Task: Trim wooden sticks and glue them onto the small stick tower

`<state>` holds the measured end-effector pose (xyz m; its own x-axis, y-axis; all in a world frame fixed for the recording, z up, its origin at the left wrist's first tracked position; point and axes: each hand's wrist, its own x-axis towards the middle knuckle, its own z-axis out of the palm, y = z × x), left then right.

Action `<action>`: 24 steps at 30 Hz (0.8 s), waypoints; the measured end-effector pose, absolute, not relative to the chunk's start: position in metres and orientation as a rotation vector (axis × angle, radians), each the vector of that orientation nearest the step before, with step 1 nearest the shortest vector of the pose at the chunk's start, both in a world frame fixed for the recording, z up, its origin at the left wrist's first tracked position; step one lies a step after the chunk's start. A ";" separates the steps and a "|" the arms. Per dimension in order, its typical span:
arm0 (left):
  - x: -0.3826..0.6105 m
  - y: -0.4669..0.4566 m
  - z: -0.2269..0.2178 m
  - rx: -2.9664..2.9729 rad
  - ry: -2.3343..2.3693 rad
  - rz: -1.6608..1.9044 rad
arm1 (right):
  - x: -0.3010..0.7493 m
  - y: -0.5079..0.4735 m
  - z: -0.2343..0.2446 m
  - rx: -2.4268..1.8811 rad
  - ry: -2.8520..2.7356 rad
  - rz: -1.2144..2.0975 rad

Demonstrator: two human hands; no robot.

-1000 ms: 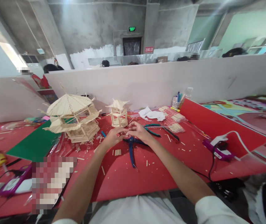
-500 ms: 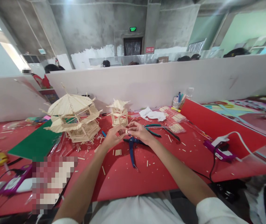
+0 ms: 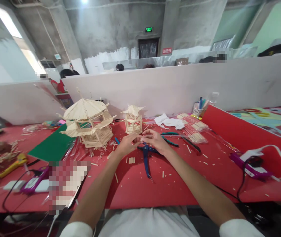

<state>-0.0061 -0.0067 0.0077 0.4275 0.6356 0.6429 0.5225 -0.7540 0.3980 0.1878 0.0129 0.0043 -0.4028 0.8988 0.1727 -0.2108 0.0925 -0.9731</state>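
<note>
Where the two forearms meet over the red table (image 3: 135,187), the left hand (image 3: 127,146) and the right hand (image 3: 156,141) come together fingertip to fingertip, just in front of a small stick pavilion (image 3: 133,119). The fingers of both hands are drawn narrow and pinched toward one another around something tiny between them; it is too small to make out, so whether either hand truly grips a piece cannot be told. The meeting point hangs a little above the tabletop, right over the head of the blue pliers (image 3: 145,158), which lie flat with their handles pointing toward the person. A short bundle of cut sticks (image 3: 131,160) lies just left of the pliers, below the left hand, and loose stick bits are scattered all round.

A large pavilion (image 3: 89,123) stands well left of the hands, partly on a green sheet (image 3: 53,148). Green-handled cutters (image 3: 170,138) lie just right of the right hand, and beyond them a clear bag of sticks (image 3: 196,128). A white cloth (image 3: 170,122) sits near the partition, with a pen cup (image 3: 199,108) further right. A purple glue gun (image 3: 250,164) rests near the right edge on its cord; another purple one (image 3: 33,184) lies at the left, near a yellow tool (image 3: 12,164). A blurred patch hides the near left part of the table
</note>
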 end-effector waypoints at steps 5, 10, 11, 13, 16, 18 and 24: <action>-0.004 -0.006 0.004 2.623 1.133 1.131 | 0.186 0.012 0.003 -0.780 -1.420 1.449; -0.006 -0.015 0.019 2.621 1.246 0.987 | 0.184 0.010 0.005 -0.806 -1.451 1.307; -0.009 -0.016 0.025 2.619 1.277 0.955 | 0.184 0.010 0.005 -0.809 -1.453 1.297; -0.021 -0.017 0.037 2.609 1.390 0.906 | 0.183 0.009 0.006 -0.813 -1.449 1.315; -0.051 -0.015 0.050 2.525 1.687 0.733 | 0.183 0.007 0.006 -0.804 -1.462 1.350; -0.075 -0.013 0.055 2.369 2.008 0.585 | 0.182 0.006 0.005 -0.788 -1.485 1.341; -0.124 -0.011 0.051 1.902 2.374 -0.014 | 0.181 0.007 0.004 -0.784 -1.569 1.280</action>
